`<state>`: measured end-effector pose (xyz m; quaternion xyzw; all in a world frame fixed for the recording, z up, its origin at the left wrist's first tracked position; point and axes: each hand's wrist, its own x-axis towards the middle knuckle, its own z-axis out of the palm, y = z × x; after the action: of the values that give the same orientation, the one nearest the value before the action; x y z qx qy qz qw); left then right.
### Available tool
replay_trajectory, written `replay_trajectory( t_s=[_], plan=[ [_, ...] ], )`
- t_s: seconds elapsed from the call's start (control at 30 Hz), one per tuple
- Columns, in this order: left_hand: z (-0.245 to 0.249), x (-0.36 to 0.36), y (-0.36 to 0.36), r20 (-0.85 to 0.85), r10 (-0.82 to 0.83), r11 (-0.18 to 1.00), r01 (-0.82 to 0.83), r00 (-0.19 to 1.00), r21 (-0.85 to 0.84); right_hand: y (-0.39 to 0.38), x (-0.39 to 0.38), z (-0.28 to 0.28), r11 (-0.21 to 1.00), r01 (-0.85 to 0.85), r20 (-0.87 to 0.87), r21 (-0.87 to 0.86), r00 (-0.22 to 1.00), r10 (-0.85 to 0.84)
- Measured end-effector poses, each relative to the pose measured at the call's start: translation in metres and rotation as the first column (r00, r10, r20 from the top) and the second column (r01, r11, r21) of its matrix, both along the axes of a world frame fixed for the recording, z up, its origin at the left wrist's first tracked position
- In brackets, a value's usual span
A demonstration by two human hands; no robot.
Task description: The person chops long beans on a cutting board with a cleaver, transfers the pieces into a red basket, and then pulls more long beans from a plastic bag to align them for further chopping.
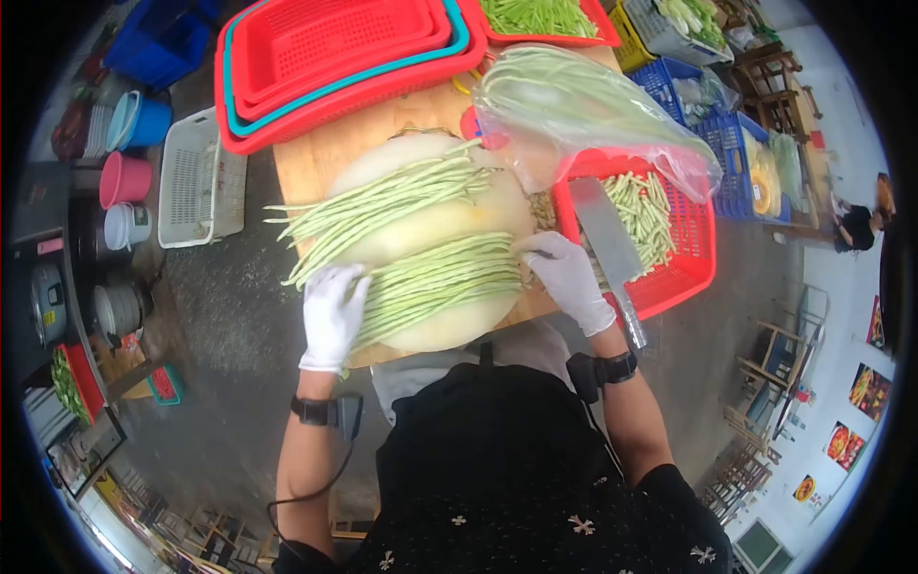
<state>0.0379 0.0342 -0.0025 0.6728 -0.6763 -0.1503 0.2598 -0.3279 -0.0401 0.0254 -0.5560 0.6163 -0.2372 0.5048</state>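
Observation:
Two bundles of long green beans lie on a round, pale cutting board (416,330). My left hand (334,316), in a white glove, has its fingers at the left end of the nearer bundle (440,279). At that bundle's right end is my gloved right hand (566,275), its fingers curled at the bean tips; whether they pinch any is too small to tell. The farther bundle (392,203) lies untouched, its left ends over the board's edge. A cleaver (607,230) rests across a red basket (706,251) holding cut bean pieces (643,215).
Behind the board stand nested red and teal baskets (335,48). A clear bag of long beans (583,100) lies at the back right, beside a red basket of green vegetables (540,17). A white crate (203,177) is on the floor at left. A person (858,228) is far right.

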Motion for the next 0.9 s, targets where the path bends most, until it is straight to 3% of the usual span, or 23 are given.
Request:
replay_trajectory(
  t_s=[0.07,0.13,0.23,0.43,0.57,0.9],
  plan=[
    [0.002,0.005,0.014,-0.04,0.009,0.997,-0.006,0.999,0.078,0.006,-0.004,-0.008,0.982,-0.155,-0.049,-0.105,0.987,0.15],
    [0.0,0.004,0.022,-0.07,0.026,0.993,-0.017,0.997,0.119,0.01,-0.002,-0.016,0.977,-0.176,-0.092,-0.121,0.982,0.166],
    [-0.009,0.0,0.027,-0.063,0.028,0.989,-0.018,0.998,0.148,0.014,0.001,-0.028,0.87,-0.342,-0.38,-0.355,0.903,0.2],
    [-0.02,-0.004,0.033,0.093,-0.015,0.996,0.007,0.996,0.084,0.018,0.003,-0.043,0.719,-0.575,-0.67,-0.39,0.713,0.207],
    [-0.026,-0.001,0.041,0.048,0.019,0.997,-0.023,0.999,0.073,0.02,0.003,-0.046,0.7,-0.607,-0.678,-0.376,0.696,0.239],
    [-0.024,-0.002,0.049,0.05,0.031,0.995,-0.035,0.998,0.088,0.028,0.009,-0.056,0.709,-0.601,-0.8,-0.369,0.594,0.087]
  ],
)
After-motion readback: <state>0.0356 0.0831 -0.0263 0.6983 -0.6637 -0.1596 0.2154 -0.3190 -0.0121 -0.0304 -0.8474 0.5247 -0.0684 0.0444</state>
